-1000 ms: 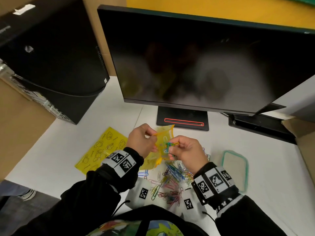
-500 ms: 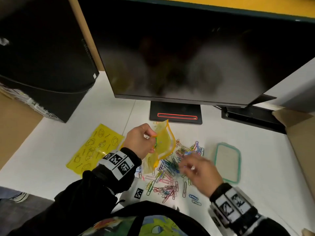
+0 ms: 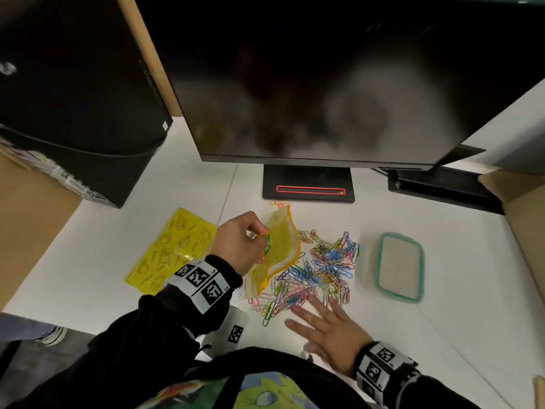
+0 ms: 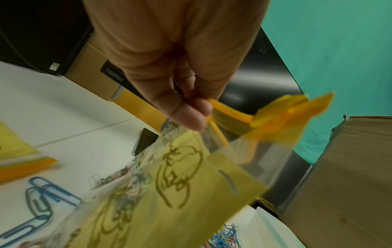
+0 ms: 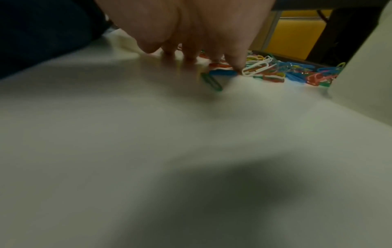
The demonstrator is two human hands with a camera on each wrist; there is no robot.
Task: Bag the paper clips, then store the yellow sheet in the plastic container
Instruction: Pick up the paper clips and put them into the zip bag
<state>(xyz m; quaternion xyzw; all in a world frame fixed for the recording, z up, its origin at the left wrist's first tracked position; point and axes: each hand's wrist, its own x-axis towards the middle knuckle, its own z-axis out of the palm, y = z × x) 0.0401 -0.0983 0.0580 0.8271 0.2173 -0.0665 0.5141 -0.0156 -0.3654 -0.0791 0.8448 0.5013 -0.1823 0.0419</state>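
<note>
My left hand (image 3: 240, 242) pinches the rim of a small yellow zip bag (image 3: 278, 249) and holds it up above the desk, its mouth gaping. In the left wrist view the thumb and fingers (image 4: 191, 115) pinch the orange zip strip of the bag (image 4: 165, 193). A pile of coloured paper clips (image 3: 320, 267) lies on the white desk to the right of the bag. My right hand (image 3: 327, 329) lies flat with spread fingers at the pile's near edge, fingertips (image 5: 237, 65) touching the clips (image 5: 275, 70). The yellow sheet (image 3: 174, 246) lies flat at the left. A teal-rimmed plastic container (image 3: 401, 268) stands at the right.
A black monitor (image 3: 339, 84) on its stand (image 3: 308, 184) rises behind the clips. A black computer case (image 3: 73, 93) stands at the back left and a cardboard box (image 3: 525, 208) at the right. A white tag card (image 3: 233, 330) lies at the desk's front edge.
My right hand has left the bag's mouth, swung down to the right and now lies flat at the pile's near edge. The left hand keeps holding the bag up.
</note>
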